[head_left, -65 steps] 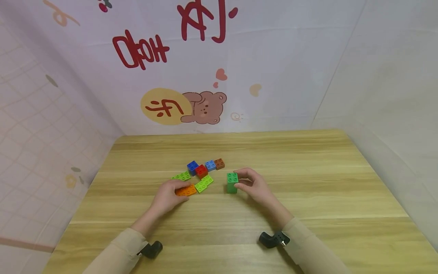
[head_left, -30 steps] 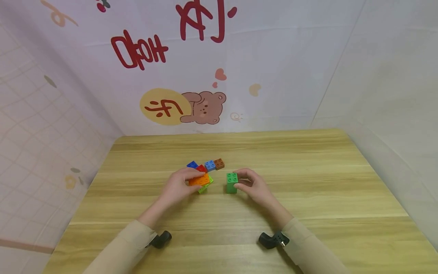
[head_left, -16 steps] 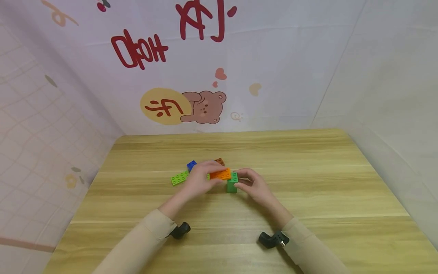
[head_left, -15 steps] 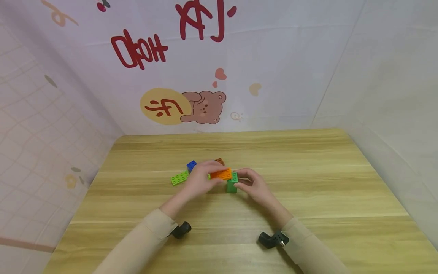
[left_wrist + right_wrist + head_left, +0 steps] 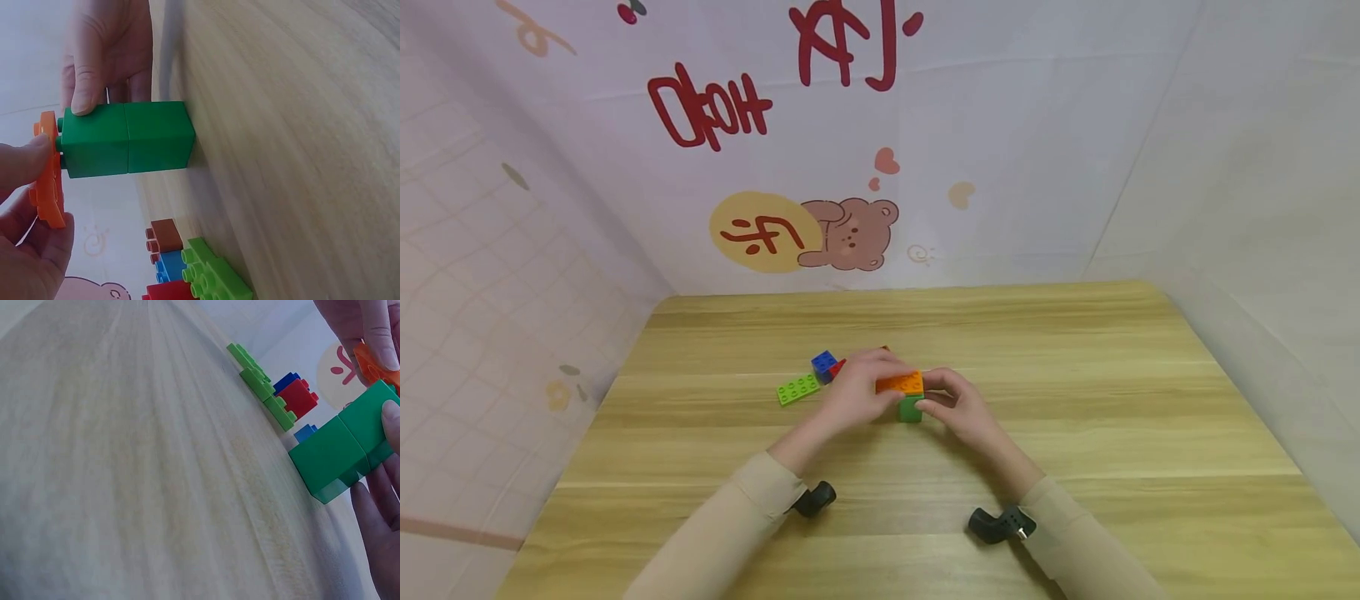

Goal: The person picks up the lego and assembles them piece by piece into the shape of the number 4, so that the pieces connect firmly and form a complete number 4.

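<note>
Two green building bricks [image 5: 128, 139] are stacked upright on the wooden table, one on the other. My right hand [image 5: 958, 410] pinches the stack from the right, thumb on the upper brick in the left wrist view. My left hand [image 5: 859, 390] holds a flat orange brick [image 5: 910, 383] between thumb and fingers over the top of the stack. In the left wrist view, green studs show in a narrow gap under the orange brick, which juts out to the left of the stack. The left hand hides part of it in the head view.
Left of the hands lie a lime flat brick [image 5: 797, 389], a blue brick [image 5: 824, 366] and a red brick [image 5: 297, 399]. Brown [image 5: 167, 236] and light blue [image 5: 170, 266] bricks lie near another lime piece [image 5: 215, 272]. A white printed cloth [image 5: 1000, 167] hangs behind the table.
The left hand has lifted the orange brick from among the loose bricks and carried it right, over the green stack. The right hand has stayed on the stack.
</note>
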### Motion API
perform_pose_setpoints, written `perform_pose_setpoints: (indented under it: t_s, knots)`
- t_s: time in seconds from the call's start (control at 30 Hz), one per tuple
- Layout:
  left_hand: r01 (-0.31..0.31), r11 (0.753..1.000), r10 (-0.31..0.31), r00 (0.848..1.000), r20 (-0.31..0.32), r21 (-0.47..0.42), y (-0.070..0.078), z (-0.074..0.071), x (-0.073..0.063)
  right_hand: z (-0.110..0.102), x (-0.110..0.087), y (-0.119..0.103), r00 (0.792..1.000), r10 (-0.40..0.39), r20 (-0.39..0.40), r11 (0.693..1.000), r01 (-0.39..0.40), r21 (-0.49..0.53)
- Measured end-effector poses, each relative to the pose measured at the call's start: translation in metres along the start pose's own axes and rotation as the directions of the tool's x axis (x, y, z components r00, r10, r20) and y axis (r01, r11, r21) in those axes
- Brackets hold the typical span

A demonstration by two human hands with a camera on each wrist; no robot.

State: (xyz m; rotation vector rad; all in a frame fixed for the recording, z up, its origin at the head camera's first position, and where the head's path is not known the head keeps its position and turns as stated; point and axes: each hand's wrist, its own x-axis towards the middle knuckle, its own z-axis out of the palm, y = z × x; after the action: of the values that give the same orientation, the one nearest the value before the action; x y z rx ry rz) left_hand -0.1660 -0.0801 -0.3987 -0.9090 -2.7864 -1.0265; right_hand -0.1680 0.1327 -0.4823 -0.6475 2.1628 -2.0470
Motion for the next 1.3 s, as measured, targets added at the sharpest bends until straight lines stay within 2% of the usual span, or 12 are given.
perform_pose_setpoints:
  t_s: [0.43,0.7,1.07,1.3]
  knots:
    - [0.004,1.0,-0.004,1.0,0.008,-0.005,0.0026,0.0015,0.0018,-0.0007,0.0001,0.0004,1.0,0.016,-0.002,1.0,-0.016,-0.012]
    - [0.042,0.999,-0.042,0.999,0.02,-0.004,0.0031,0.0018,0.0032,-0.0005,0.0004,0.0018,1.0,0.004,0.002,1.0,-0.004,-0.012]
    - [0.069,0.998,-0.069,0.997,0.036,-0.013,0.003,0.0015,0.0027,0.0003,0.0004,0.0012,1.0,0.005,-0.002,1.0,-0.005,-0.015]
    - [0.078,0.997,-0.077,0.996,0.042,-0.019,0.0025,0.0038,0.0047,-0.001,-0.0001,0.0053,1.0,-0.022,-0.004,1.0,0.022,-0.004]
